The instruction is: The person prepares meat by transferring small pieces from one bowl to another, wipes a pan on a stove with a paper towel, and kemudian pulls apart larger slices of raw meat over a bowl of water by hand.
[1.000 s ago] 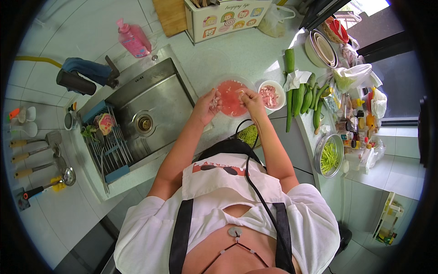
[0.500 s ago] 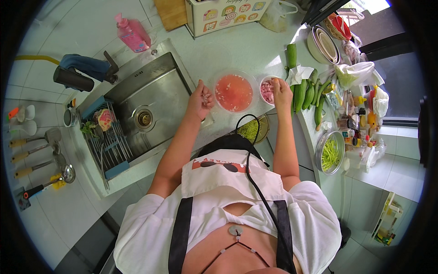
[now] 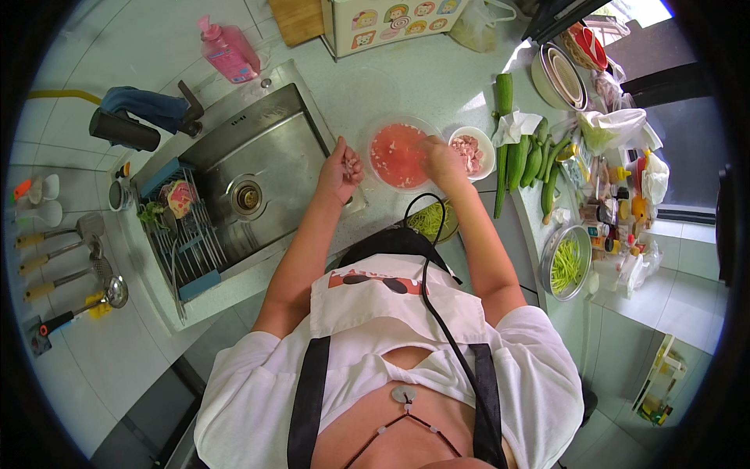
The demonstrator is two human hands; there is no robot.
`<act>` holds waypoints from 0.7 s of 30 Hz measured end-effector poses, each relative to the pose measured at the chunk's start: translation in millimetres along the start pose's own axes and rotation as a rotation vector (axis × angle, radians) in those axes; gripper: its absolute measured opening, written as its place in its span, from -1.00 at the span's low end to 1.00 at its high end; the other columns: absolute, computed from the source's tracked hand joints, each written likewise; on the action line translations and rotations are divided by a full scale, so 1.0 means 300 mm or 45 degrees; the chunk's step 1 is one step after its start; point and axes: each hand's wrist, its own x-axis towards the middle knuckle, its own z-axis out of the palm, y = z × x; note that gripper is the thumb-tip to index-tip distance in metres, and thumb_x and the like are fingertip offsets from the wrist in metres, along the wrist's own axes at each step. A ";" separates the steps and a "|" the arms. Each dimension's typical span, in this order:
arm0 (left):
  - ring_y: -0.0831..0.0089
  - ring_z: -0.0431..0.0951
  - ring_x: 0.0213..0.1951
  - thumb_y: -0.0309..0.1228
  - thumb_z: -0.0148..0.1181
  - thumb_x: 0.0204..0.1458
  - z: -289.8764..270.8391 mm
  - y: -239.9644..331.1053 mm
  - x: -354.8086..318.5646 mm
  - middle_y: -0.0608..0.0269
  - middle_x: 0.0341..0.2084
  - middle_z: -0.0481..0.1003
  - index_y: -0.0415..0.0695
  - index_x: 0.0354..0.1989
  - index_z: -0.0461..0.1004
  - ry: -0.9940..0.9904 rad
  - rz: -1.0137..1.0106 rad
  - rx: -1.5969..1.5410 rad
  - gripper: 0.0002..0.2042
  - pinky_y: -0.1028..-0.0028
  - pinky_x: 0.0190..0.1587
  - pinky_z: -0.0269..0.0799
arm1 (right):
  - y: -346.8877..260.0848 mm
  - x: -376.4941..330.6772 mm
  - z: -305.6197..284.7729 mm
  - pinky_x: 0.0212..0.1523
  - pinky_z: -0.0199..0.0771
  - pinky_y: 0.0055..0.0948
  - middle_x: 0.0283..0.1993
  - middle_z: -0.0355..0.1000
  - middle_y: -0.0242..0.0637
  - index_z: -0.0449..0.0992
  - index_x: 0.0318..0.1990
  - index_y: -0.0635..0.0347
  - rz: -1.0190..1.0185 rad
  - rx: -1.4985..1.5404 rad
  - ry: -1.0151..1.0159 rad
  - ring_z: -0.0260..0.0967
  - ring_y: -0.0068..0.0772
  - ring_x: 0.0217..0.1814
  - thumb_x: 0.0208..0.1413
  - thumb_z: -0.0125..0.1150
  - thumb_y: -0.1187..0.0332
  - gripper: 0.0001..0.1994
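A clear round bowl of pinkish-red liquid with pale bits floating in it stands on the counter in front of me. Just right of it is a small white bowl with pieces of pink meat. My right hand reaches over the red liquid's right side, its fingertips pointing into the bowl and too blurred to read. My left hand is held closed between the sink and the clear bowl. Something small and pale shows at its curled fingers, too small to name.
The steel sink with a dish rack lies left. Green cucumber-like vegetables and a steel bowl of green shreds are right. Another bowl of shreds sits by the counter's front edge. A pink pump bottle stands behind the sink.
My right hand has moved left from the white meat bowl to over the red liquid. The white bowl now sits slightly farther right. My left hand has barely moved.
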 end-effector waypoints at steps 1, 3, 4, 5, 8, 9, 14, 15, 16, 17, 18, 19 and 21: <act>0.57 0.17 -0.71 -0.10 0.02 -0.02 -0.002 -0.001 0.000 0.42 -0.80 0.13 -0.03 -0.76 0.16 -0.002 0.002 0.003 -0.61 0.63 -0.72 0.01 | 0.000 0.010 0.036 -0.13 0.33 -0.30 -0.11 0.28 -0.16 0.38 -0.19 0.11 -0.063 -0.107 -0.098 0.26 -0.13 -0.08 -0.19 0.05 0.52 -0.69; 0.57 0.17 -0.70 -0.09 0.02 -0.02 -0.008 0.003 -0.005 0.42 -0.80 0.13 -0.03 -0.75 0.17 -0.003 0.011 0.005 -0.62 0.63 -0.72 0.01 | -0.026 0.027 0.070 -0.11 0.33 -0.28 -0.05 0.22 -0.10 0.32 -0.13 0.16 -0.041 -0.292 -0.237 0.24 -0.07 -0.04 -0.22 0.07 0.50 -0.63; 0.57 0.17 -0.70 -0.09 0.02 -0.02 -0.012 0.005 -0.009 0.42 -0.80 0.14 -0.03 -0.75 0.17 -0.003 0.015 0.005 -0.62 0.63 -0.72 0.01 | -0.032 0.032 0.083 -0.10 0.33 -0.27 -0.02 0.19 -0.07 0.29 -0.10 0.18 -0.030 -0.386 -0.306 0.22 -0.05 -0.03 -0.23 0.09 0.50 -0.59; 0.58 0.17 -0.70 -0.09 0.01 -0.02 -0.011 0.008 -0.010 0.43 -0.80 0.14 -0.03 -0.74 0.17 0.000 0.021 0.009 -0.62 0.64 -0.71 0.02 | -0.019 0.039 0.105 -0.10 0.33 -0.26 -0.03 0.17 -0.05 0.27 -0.09 0.21 -0.018 -0.400 -0.321 0.22 -0.03 -0.03 -0.25 0.10 0.49 -0.57; 0.58 0.17 -0.70 -0.08 0.01 -0.02 -0.019 0.007 -0.010 0.43 -0.79 0.14 -0.03 -0.75 0.15 0.040 0.026 -0.009 -0.61 0.64 -0.71 0.01 | -0.003 0.057 0.149 -0.11 0.34 -0.24 -0.04 0.15 0.01 0.23 -0.08 0.28 0.039 -0.400 -0.373 0.22 0.03 -0.03 -0.29 0.12 0.48 -0.52; 0.58 0.17 -0.70 -0.08 -0.02 0.00 -0.029 0.007 -0.008 0.43 -0.80 0.13 -0.03 -0.75 0.15 0.027 0.022 -0.024 -0.61 0.64 -0.71 0.01 | -0.014 0.055 0.148 -0.12 0.35 -0.25 -0.05 0.15 0.02 0.24 -0.09 0.29 0.071 -0.370 -0.392 0.22 0.04 -0.03 -0.29 0.11 0.49 -0.53; 0.58 0.15 -0.70 -0.09 0.00 -0.01 -0.052 0.009 0.001 0.43 -0.79 0.12 -0.02 -0.75 0.12 0.035 0.014 -0.090 -0.60 0.64 -0.71 -0.02 | -0.023 0.064 0.173 -0.10 0.33 -0.27 -0.08 0.22 0.03 0.25 -0.10 0.29 0.079 -0.334 -0.465 0.24 0.01 -0.05 -0.27 0.07 0.51 -0.56; 0.58 0.15 -0.70 -0.09 -0.01 -0.01 -0.055 0.007 0.002 0.43 -0.79 0.12 -0.02 -0.75 0.12 0.043 0.012 -0.088 -0.60 0.63 -0.71 -0.02 | -0.006 0.082 0.189 -0.10 0.33 -0.27 -0.09 0.24 0.03 0.25 -0.10 0.30 0.029 -0.312 -0.524 0.24 -0.01 -0.05 -0.26 0.06 0.50 -0.57; 0.58 0.15 -0.70 -0.09 -0.01 -0.01 -0.058 0.004 0.002 0.43 -0.79 0.12 -0.02 -0.75 0.12 0.051 0.009 -0.086 -0.60 0.63 -0.71 -0.01 | 0.011 0.097 0.209 -0.10 0.32 -0.27 -0.10 0.26 0.03 0.24 -0.10 0.30 -0.020 -0.290 -0.583 0.25 -0.02 -0.05 -0.25 0.06 0.49 -0.57; 0.58 0.15 -0.70 -0.09 -0.02 0.00 -0.061 0.004 0.002 0.43 -0.79 0.12 -0.02 -0.75 0.13 0.060 0.008 -0.084 -0.60 0.63 -0.71 -0.01 | 0.032 0.105 0.246 -0.11 0.32 -0.27 -0.14 0.29 0.03 0.25 -0.10 0.29 -0.019 -0.237 -0.484 0.26 -0.04 -0.06 -0.23 0.06 0.48 -0.59; 0.58 0.15 -0.71 -0.08 -0.02 0.00 -0.056 0.003 0.002 0.43 -0.79 0.12 -0.02 -0.75 0.13 0.075 0.004 -0.087 -0.60 0.63 -0.71 -0.01 | 0.053 0.107 0.288 -0.13 0.31 -0.28 -0.18 0.32 0.03 0.26 -0.10 0.28 -0.014 -0.183 -0.384 0.27 -0.05 -0.06 -0.20 0.06 0.47 -0.60; 0.58 0.15 -0.71 -0.08 -0.02 0.00 -0.048 0.001 0.001 0.43 -0.79 0.13 -0.02 -0.75 0.13 0.090 0.000 -0.089 -0.61 0.63 -0.71 -0.01 | 0.075 0.112 0.326 -0.14 0.31 -0.29 -0.21 0.35 0.03 0.27 -0.09 0.27 -0.009 -0.129 -0.283 0.28 -0.06 -0.07 -0.17 0.06 0.46 -0.62; 0.57 0.15 -0.71 -0.08 -0.03 0.00 -0.047 -0.001 0.001 0.43 -0.79 0.13 -0.02 -0.75 0.14 0.101 -0.003 -0.096 -0.61 0.63 -0.71 0.00 | 0.077 0.132 0.358 -0.16 0.31 -0.26 -0.21 0.35 0.03 0.31 -0.16 0.29 0.188 0.227 -0.264 0.28 -0.05 -0.08 -0.27 0.14 0.44 -0.61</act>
